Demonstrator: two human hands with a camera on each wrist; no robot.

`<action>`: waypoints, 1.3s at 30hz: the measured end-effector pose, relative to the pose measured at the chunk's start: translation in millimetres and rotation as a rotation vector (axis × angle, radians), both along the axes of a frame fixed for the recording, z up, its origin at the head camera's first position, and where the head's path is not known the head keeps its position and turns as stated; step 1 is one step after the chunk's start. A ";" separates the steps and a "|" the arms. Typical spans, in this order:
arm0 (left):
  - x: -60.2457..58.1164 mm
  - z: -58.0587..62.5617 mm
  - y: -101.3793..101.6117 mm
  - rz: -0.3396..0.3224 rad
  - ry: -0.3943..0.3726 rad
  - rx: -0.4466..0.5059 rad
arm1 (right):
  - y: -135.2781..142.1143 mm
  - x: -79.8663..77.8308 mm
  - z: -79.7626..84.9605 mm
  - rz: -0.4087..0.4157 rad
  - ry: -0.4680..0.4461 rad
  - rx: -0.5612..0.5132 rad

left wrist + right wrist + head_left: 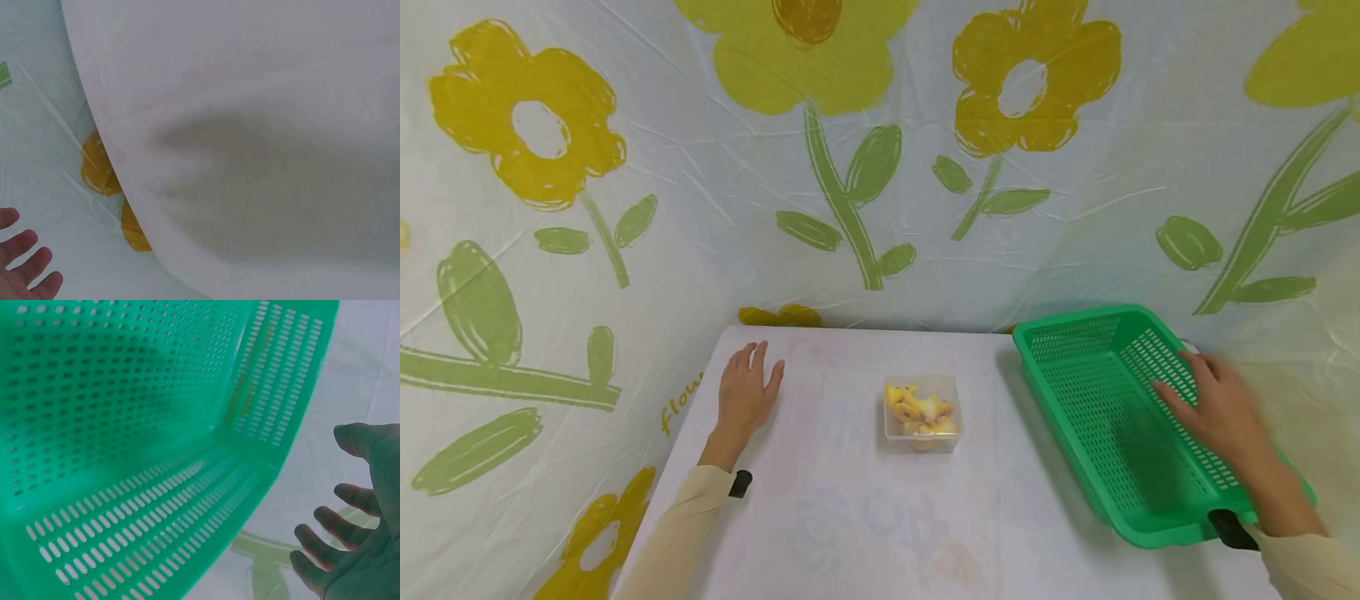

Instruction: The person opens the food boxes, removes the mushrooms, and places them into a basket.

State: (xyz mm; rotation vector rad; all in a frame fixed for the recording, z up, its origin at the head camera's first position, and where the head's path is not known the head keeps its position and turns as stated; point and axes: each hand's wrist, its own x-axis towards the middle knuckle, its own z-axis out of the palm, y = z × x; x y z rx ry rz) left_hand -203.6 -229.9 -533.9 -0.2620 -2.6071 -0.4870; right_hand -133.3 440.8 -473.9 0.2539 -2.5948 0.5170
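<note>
My left hand (747, 398) is at the left side of the white table, fingers loosely spread and holding nothing. In the left wrist view its fingers (37, 265) show at the lower left, with a soft shadow on the tabletop. Over the right side of a green plastic basket (1060, 417) hangs my right hand (1221, 412), thumb and fingers apart, nothing in its grasp. The right wrist view shows its fingers (325, 547) beyond the slotted basket wall. The basket has a mesh bottom and holds nothing but the hand's shadow.
A small clear plastic box (922, 442) with several yellow pieces (917, 404) stands mid-table. Behind the table (850, 517) hangs a white cloth (700, 208) printed with yellow flowers. A small white thing (1189, 346) peeks out behind the basket's right rim.
</note>
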 end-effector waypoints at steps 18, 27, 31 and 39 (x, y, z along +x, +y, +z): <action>11.1 -3.3 44.8 -0.027 -0.012 0.199 | -46.8 7.9 8.5 0.041 -0.123 -0.175; 15.9 -5.9 72.0 -0.065 -0.023 0.293 | -74.6 13.3 6.6 0.067 -0.107 -0.203; 18.2 -5.8 83.7 -0.069 -0.061 0.339 | -88.4 15.1 5.5 0.096 -0.078 -0.238; 21.5 -6.0 103.1 -0.057 -0.126 0.436 | -114.1 17.5 2.7 0.142 -0.039 -0.330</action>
